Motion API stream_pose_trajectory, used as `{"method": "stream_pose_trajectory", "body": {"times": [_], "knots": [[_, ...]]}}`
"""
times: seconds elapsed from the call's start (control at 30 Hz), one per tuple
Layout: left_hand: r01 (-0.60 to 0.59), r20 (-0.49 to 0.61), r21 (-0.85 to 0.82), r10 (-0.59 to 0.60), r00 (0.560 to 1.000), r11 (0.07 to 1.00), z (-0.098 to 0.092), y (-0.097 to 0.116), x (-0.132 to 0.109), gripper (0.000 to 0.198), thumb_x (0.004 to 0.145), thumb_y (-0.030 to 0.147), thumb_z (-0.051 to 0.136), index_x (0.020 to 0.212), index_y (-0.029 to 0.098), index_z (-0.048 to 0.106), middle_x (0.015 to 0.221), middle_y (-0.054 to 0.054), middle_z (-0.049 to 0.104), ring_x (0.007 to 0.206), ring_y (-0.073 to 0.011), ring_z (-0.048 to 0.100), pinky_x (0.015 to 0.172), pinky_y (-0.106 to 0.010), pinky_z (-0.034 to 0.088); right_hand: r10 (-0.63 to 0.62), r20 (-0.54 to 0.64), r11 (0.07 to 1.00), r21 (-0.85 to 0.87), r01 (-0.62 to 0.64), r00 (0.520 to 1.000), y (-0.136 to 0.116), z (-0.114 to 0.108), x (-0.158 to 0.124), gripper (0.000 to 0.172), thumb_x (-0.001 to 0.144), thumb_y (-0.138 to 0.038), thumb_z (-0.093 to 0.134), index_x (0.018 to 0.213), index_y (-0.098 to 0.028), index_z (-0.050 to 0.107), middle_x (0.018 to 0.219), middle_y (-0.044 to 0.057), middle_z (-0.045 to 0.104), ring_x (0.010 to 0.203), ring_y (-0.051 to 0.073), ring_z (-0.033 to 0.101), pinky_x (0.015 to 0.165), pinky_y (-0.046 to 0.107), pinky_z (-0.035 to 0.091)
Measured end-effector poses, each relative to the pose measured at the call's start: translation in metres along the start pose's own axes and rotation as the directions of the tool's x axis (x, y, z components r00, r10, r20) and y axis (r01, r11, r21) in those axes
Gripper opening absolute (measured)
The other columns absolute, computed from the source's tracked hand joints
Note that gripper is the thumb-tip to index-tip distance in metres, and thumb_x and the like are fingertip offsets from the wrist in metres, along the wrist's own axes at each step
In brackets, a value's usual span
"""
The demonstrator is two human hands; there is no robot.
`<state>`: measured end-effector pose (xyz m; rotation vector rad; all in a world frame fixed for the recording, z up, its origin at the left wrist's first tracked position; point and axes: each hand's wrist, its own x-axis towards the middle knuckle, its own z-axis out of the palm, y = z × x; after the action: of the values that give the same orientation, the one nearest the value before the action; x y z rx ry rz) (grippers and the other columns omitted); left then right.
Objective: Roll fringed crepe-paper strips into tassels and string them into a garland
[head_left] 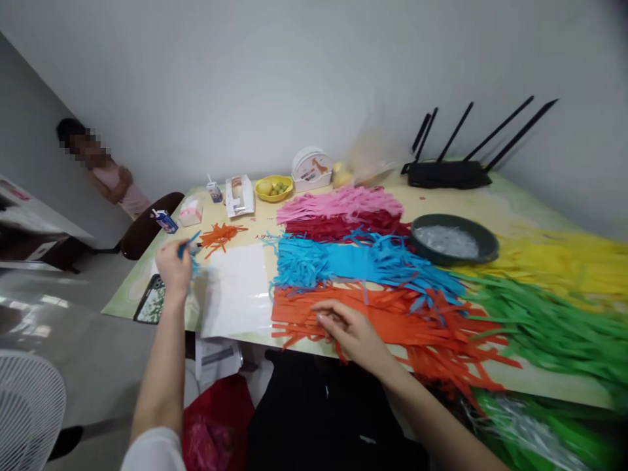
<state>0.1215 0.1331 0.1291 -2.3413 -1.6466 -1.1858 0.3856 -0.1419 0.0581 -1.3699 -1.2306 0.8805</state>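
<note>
Blue strip [183, 248] pinched in my L grip [175, 269], fingers nearly closed, above counter [120, 299] L end, nr orange scraps [220, 239]. My R grip [350, 330] half-open, fingers curled, no hold seen, at orange fringe [392, 315]; contact: can't tell. Blue fringe [348, 260] just beyond; white sheet [238, 281] betw. hands.

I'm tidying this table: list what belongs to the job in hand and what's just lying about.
Likely job: coloured strips, blue piece in the left fingers, white sheet, perhaps dark bowl.

Probably lying about: phone, router, yellow bowl, drink cartons.
</note>
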Motion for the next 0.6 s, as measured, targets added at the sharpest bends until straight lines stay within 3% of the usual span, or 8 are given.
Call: {"method": "stream_pose_trajectory", "body": {"times": [0.07,0.13,0.23,0.33,0.4,0.53,0.6], "knots": [[-0.042,0.054,0.046,0.039,0.998,0.998,0.026,-0.006,0.040,0.021,0.088,0.015,0.054,0.104,0.009,0.067,0.102,-0.011,0.068,0.110,-0.0295,0.053,0.102,-0.049,0.038,-0.044,-0.019,0.992,-0.123,0.041,0.999,0.010,-0.012,0.012,0.027,0.093,-0.040,0.051,0.095,-0.017,0.065,0.071,0.003,0.065,0.060,0.015,0.061,0.054,0.025,0.049],[-0.090,0.147,0.046,0.082,0.986,0.995,0.057,0.002,0.062,0.017,0.086,0.011,0.057,0.099,0.008,0.066,0.099,-0.011,0.067,0.107,-0.0291,0.054,0.101,-0.048,0.038,-0.077,-0.025,0.965,-0.253,0.068,0.997,0.019,-0.030,0.030,0.026,0.093,-0.036,0.049,0.091,-0.017,0.066,0.076,0.004,0.069,0.064,0.016,0.063,0.058,0.026,0.050],[-0.176,0.284,0.054,0.154,0.947,0.983,0.102,0.030,0.071,0.008,0.084,0.008,0.057,0.088,0.008,0.064,0.094,-0.012,0.068,0.104,-0.0288,0.055,0.100,-0.048,0.038,-0.061,-0.066,0.865,-0.502,0.019,0.996,0.033,-0.071,0.070,0.023,0.092,-0.029,0.049,0.094,-0.018,0.068,0.089,0.006,0.074,0.079,0.019,0.068,0.072,0.030,0.053],[-0.285,0.381,0.030,0.253,0.890,0.958,0.143,0.080,0.063,0.010,0.085,0.007,0.053,0.086,0.008,0.063,0.101,-0.017,0.067,0.110,-0.0304,0.054,0.101,-0.049,0.037,-0.017,-0.174,0.751,-0.652,-0.102,0.985,0.051,-0.110,0.118,0.024,0.090,-0.019,0.049,0.103,-0.015,0.068,0.106,0.012,0.074,0.097,0.023,0.068,0.089,0.036,0.050],[-0.396,0.453,-0.037,0.368,0.812,0.918,0.173,0.129,0.046,0.015,0.086,0.008,0.050,0.091,0.011,0.064,0.108,-0.017,0.066,0.112,-0.0281,0.054,0.101,-0.044,0.038,0.011,-0.225,0.717,-0.678,-0.164,0.974,0.064,-0.126,0.149,0.028,0.088,-0.012,0.047,0.107,-0.012,0.067,0.112,0.015,0.072,0.103,0.024,0.067,0.093,0.036,0.048],[-0.585,0.588,-0.248,0.600,0.543,0.772,0.233,0.234,-0.013,0.025,0.091,0.012,0.045,0.106,0.017,0.065,0.111,-0.009,0.067,0.103,-0.0176,0.059,0.094,-0.027,0.043,0.068,-0.280,0.652,-0.714,-0.255,0.958,0.092,-0.134,0.187,0.032,0.086,-0.007,0.046,0.113,-0.010,0.063,0.108,0.015,0.073,0.098,0.022,0.068,0.086,0.028,0.048],[-0.618,0.618,-0.279,0.630,0.471,0.735,0.255,0.265,-0.036,0.029,0.093,0.014,0.043,0.115,0.015,0.061,0.114,-0.011,0.065,0.107,-0.0188,0.058,0.096,-0.029,0.043,0.078,-0.322,0.613,-0.731,-0.300,0.944,0.104,-0.138,0.191,0.035,0.086,-0.006,0.044,0.118,-0.007,0.059,0.109,0.017,0.072,0.100,0.023,0.067,0.086,0.027,0.048]]}}
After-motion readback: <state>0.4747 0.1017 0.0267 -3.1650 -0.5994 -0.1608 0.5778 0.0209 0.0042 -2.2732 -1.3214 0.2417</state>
